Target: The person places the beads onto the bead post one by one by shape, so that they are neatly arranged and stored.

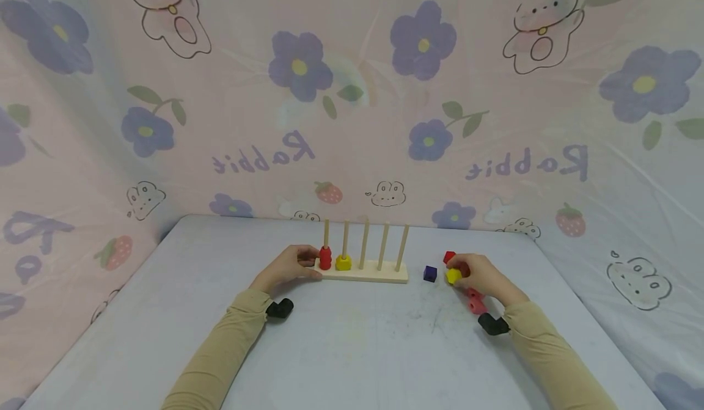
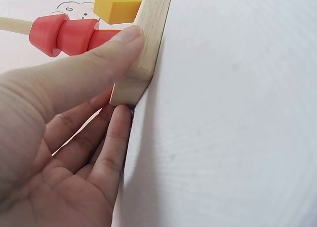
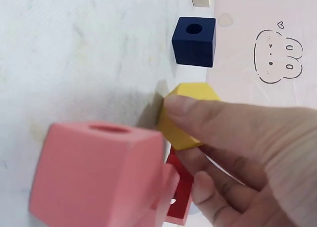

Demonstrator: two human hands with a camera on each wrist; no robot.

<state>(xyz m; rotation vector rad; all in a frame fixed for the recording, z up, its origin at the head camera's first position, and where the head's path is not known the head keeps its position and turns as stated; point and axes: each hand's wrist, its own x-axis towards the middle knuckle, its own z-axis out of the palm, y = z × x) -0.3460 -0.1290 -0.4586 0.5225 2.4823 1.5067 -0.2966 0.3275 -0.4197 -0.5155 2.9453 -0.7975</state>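
Note:
A wooden peg stand (image 1: 365, 277) with several upright pegs is on the table. Red beads (image 1: 326, 258) are stacked on its leftmost peg, and a yellow block (image 1: 343, 264) sits on the peg beside it. My left hand (image 1: 287, 267) holds the left end of the base; the left wrist view shows the thumb along one face and fingertips against the end. Off to the right, my right hand (image 1: 484, 275) pinches a yellow hexagonal block (image 3: 190, 115) between thumb and fingers. Whether that block touches the table is unclear.
A dark blue cube (image 3: 194, 43) with a hole lies between the stand and my right hand. Pink blocks (image 1: 476, 304) are close in front of that hand, with a red block (image 1: 449, 256) behind it. A patterned cloth (image 1: 352, 123) hangs past the white table's (image 1: 352, 349) far edge.

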